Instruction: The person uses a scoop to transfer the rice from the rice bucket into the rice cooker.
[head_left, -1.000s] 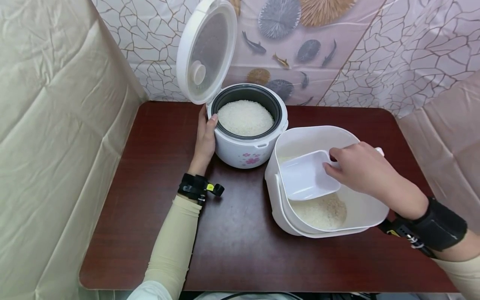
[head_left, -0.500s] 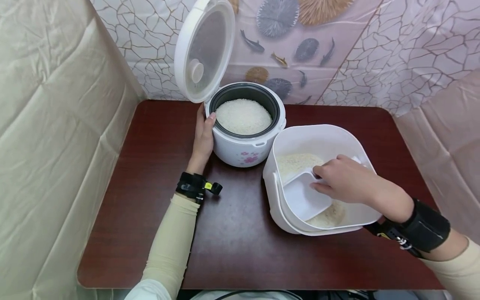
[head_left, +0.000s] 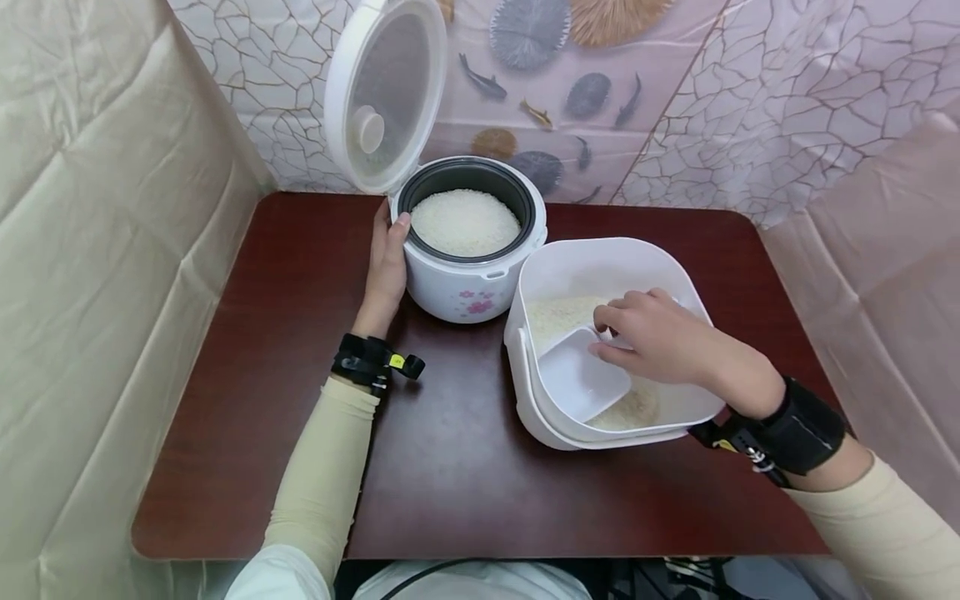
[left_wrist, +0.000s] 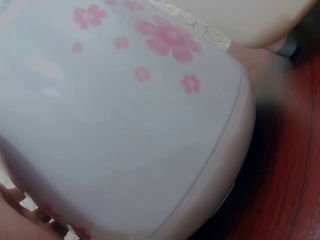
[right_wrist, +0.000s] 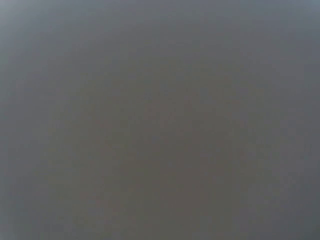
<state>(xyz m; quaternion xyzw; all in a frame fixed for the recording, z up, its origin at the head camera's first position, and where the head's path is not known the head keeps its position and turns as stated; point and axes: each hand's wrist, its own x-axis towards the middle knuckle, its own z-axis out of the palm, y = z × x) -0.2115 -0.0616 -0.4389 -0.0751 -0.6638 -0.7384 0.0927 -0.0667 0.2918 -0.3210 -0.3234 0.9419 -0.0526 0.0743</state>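
Note:
My right hand grips the handle of a white plastic scoop, which is down inside a white rice bin. The scoop's bowl tilts toward the lower left, with pale rice around it. At the left side of a white rice cooker, my left hand holds on, thumb by the rim and fingers behind. Rice is heaped in the cooker's dark pot. In the left wrist view, the flower-printed cooker body fills most of the picture. The right wrist view is a grey blur.
The cooker's lid stands raised at its back left. Both containers sit side by side on a dark red-brown table. Patterned cloth hangs behind, and a cream cloth hangs on the left.
My right hand has lowered the scoop and shifted left within the bin, tilting its bowl down. The whole scene slides left and slightly up in view. My left hand stays on the cooker.

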